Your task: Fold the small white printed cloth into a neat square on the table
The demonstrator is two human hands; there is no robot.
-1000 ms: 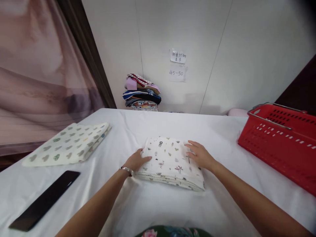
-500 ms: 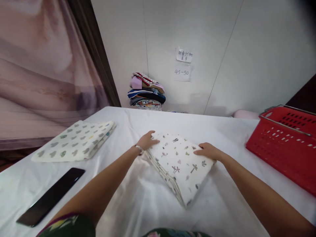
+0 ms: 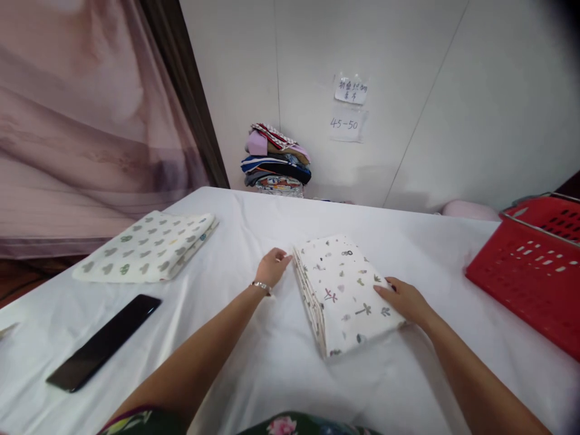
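Note:
A folded white cloth (image 3: 347,293) with small printed palms and animals lies on the white-covered table (image 3: 254,374), its stacked layers showing along the left edge. My right hand (image 3: 405,300) grips its right edge, thumb on top and the other fingers partly hidden beyond the edge. Beside the upper left corner is my left hand (image 3: 273,269), wearing a bracelet; its fingers are loosely bent, slightly apart, with nothing visible in them. Whether its fingertips touch the cloth is hard to see.
Another folded cloth (image 3: 149,248) with grey prints lies at the left, above a black phone (image 3: 104,341). A red basket (image 3: 530,266) stands at the right. Behind the table, a pile of folded fabrics (image 3: 277,160) rests against the wall, left of paper signs (image 3: 348,124). A pink curtain (image 3: 90,121) hangs left.
The cloth has turned and now lies straighter, a little farther right. My left hand has come off its upper left edge. My right hand still holds the right edge.

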